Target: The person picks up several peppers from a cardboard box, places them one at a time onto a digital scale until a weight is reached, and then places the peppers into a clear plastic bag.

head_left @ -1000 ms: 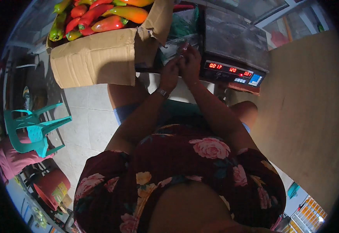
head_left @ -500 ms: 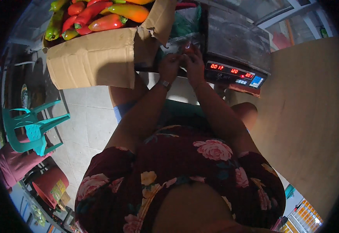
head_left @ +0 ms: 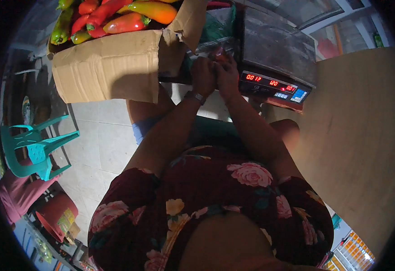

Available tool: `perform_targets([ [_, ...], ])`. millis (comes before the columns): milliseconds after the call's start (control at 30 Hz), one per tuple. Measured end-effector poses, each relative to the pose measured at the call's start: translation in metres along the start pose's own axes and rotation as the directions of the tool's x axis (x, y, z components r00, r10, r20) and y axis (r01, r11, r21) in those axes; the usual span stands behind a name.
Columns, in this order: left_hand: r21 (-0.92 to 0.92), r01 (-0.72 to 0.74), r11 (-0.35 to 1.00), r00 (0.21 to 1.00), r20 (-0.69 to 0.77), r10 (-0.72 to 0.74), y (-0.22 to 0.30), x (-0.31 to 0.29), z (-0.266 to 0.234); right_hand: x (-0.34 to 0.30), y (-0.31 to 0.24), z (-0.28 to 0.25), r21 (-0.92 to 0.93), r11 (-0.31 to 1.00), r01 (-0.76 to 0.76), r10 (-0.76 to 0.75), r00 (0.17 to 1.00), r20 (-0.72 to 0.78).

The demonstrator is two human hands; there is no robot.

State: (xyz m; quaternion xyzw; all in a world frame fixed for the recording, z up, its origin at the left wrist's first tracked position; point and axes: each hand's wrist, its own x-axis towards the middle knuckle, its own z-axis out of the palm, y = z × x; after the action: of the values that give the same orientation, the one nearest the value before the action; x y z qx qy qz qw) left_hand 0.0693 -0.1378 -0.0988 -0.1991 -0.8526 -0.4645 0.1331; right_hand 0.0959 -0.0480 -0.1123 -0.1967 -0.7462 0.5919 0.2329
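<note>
My left hand and my right hand are close together in dim light, both with fingers closed. They grip a small, shiny, dark-red bundle that sticks out past the fingertips. It looks like a filled plastic bag, but its contents cannot be made out. A watch is on my left wrist. Just right of my hands is a black digital scale with a lit red display. Green plastic bags lie beyond my fingers.
A cardboard box full of red, orange and green peppers stands at the far left. To the right is a broad wooden board. A turquoise plastic chair and a red bucket are at the left on the tiled floor.
My left hand has shifted slightly to the right, nearer my right hand, its fingers more bunched around the bundle. The scale display looks the same.
</note>
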Motion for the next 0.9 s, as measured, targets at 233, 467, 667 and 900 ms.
perform_targets([
  [233,-0.037,0.093,0.995,0.995,-0.041,-0.095,-0.002,-0.001,-0.003,-0.003,-0.051,-0.002,-0.005,0.999,0.038,-0.037,0.990,0.134],
  [467,-0.326,0.403,0.855,0.912,0.216,-0.348,-0.041,-0.009,0.013,0.012,-0.046,-0.008,-0.262,0.805,0.532,-0.436,0.830,0.347],
  [667,-0.220,0.458,0.861,0.881,0.237,-0.408,-0.023,-0.003,-0.006,0.020,-0.042,-0.011,-0.251,0.603,0.758,-0.617,0.642,0.456],
  [900,-0.353,0.615,0.705,0.788,0.311,-0.531,-0.021,0.006,-0.020,0.018,-0.040,-0.006,-0.273,0.718,0.641,-0.513,0.751,0.416],
])
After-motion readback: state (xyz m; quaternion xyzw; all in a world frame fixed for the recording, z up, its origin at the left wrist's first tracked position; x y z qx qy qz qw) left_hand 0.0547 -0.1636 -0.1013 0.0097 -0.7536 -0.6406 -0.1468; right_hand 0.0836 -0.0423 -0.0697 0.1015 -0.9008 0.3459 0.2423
